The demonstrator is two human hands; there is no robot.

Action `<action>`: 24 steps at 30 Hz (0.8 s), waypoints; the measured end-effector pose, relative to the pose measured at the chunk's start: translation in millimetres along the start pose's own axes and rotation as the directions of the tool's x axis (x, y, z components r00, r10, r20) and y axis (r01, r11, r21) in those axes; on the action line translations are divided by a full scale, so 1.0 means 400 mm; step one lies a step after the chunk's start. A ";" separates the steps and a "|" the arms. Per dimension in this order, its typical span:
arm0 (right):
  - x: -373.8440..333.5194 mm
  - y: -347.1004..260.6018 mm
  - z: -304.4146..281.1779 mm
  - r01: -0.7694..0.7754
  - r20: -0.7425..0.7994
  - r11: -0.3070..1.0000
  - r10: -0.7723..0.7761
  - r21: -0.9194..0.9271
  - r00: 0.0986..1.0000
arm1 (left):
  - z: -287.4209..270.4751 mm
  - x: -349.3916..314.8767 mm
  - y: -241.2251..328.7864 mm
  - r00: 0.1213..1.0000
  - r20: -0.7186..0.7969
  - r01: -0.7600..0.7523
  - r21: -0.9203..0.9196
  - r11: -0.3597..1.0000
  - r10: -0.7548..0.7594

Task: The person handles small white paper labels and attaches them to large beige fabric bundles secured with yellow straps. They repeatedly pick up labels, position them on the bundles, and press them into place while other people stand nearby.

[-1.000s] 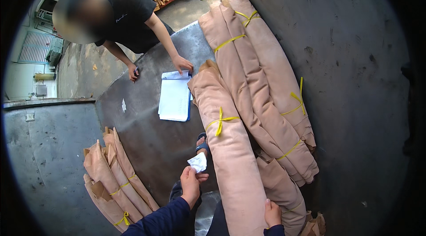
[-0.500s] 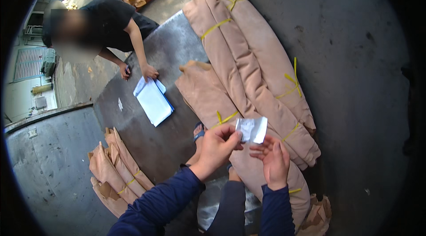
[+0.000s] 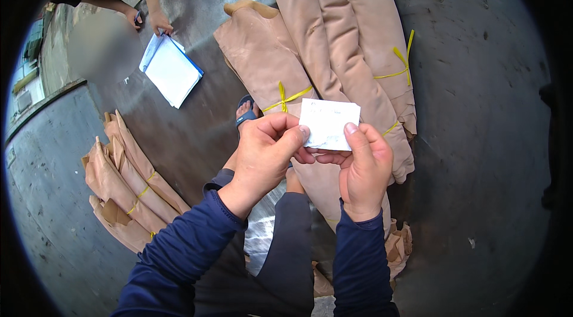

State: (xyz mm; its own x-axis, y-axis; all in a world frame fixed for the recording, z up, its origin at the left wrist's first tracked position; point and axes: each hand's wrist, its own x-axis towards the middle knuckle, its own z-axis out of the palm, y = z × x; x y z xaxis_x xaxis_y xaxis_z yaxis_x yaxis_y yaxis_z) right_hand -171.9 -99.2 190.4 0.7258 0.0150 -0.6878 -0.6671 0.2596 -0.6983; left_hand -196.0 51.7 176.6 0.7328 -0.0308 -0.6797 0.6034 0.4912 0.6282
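A small white paper slip (image 3: 329, 124) is held up between both hands, right above the long tan wrapped bundle (image 3: 280, 78) that lies on the dark metal sheet (image 3: 197, 132). The left hand (image 3: 262, 159) pinches the slip's left lower edge between thumb and curled fingers, and the right hand (image 3: 363, 168) grips its right lower edge, thumb pressed on the front of the paper; both are closed on the slip, with dark blue sleeves (image 3: 197, 245) running back toward the lower edge of the view. The slip carries faint marks too blurred to make out. The bundle under it is tied round with a yellow strap (image 3: 286, 97), and just to its right lie more tan rolls (image 3: 352, 36) side by side, also tied with yellow straps. A foot in a blue sandal (image 3: 245, 113) shows just left of the bundle, touching the metal sheet. Farther left of the bundle, on the same sheet, lies a stack of white papers (image 3: 171, 69), and another person's hand (image 3: 159, 21) rests at its upper corner. Well to the lower left of the bundle, past the edge of the sheet, a smaller pile of brown wrapped packs (image 3: 122, 180) with yellow ties lies on the grey floor (image 3: 477, 78).
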 end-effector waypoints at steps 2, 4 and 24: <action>-0.001 0.005 0.008 0.011 0.010 0.999 -0.012 0.034 1.000 | -0.011 0.001 -0.001 1.000 -0.010 -0.026 -0.012 1.000 0.025; -0.001 0.007 0.016 0.018 0.009 0.998 -0.018 0.054 1.000 | -0.017 0.004 0.001 0.999 -0.023 -0.035 -0.035 0.999 0.034; 0.004 0.011 0.014 0.027 0.015 0.996 -0.029 0.086 0.999 | -0.028 0.004 0.004 0.999 -0.004 -0.054 -0.050 0.997 0.054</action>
State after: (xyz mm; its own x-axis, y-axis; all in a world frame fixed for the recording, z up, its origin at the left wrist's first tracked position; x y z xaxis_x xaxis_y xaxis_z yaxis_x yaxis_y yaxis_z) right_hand -172.6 -92.8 187.4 0.7471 0.0221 -0.6643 -0.6300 0.3421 -0.6971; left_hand -197.5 62.0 172.3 0.7630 -0.0006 -0.6464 0.5463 0.5352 0.6443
